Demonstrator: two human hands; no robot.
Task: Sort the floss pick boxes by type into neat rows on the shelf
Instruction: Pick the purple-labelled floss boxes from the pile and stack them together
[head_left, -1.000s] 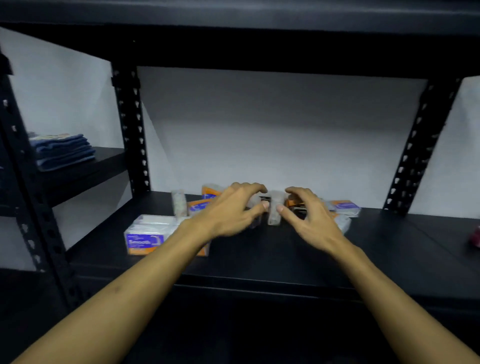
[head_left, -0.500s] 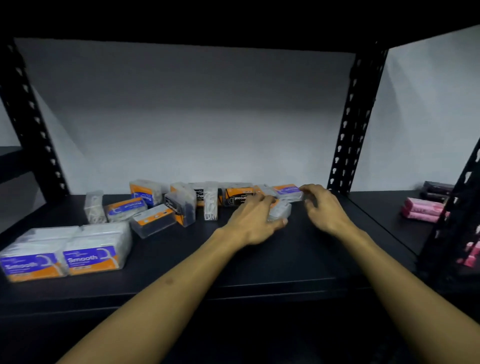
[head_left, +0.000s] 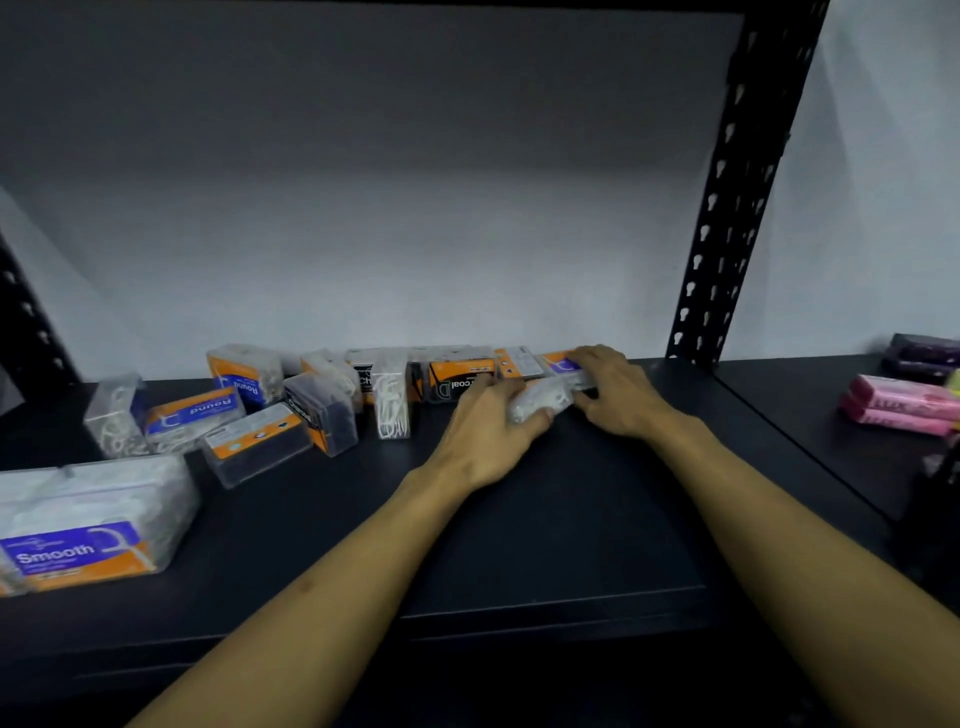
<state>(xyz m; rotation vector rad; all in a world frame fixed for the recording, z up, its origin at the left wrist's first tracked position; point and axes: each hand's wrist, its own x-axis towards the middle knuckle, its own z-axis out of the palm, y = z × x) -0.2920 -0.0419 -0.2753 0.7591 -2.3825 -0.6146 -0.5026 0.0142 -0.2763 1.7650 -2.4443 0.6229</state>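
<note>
Several floss pick boxes lie scattered along the back of the black shelf (head_left: 571, 519). My left hand (head_left: 488, 431) grips a clear box of white picks (head_left: 540, 399) lying on its side. My right hand (head_left: 613, 395) holds the same box at its right end, fingers also over a blue-labelled box (head_left: 563, 362). Behind them stands a charcoal box (head_left: 460, 382). To the left are an upright clear box (head_left: 390, 400), a dark charcoal box (head_left: 322, 413), a flat clear box (head_left: 254, 441), two "Round" boxes (head_left: 195, 415) and a large "Smooth" box (head_left: 88, 525).
A black perforated upright (head_left: 727, 208) stands at the right rear of the bay. Beyond it, pink packs (head_left: 898, 405) and dark purple packs (head_left: 924, 351) lie on the neighbouring shelf. A white wall closes the back.
The view has swung right and closer. Both hands moved from the middle of the pile to its right end and now hold the clear box of white picks.
</note>
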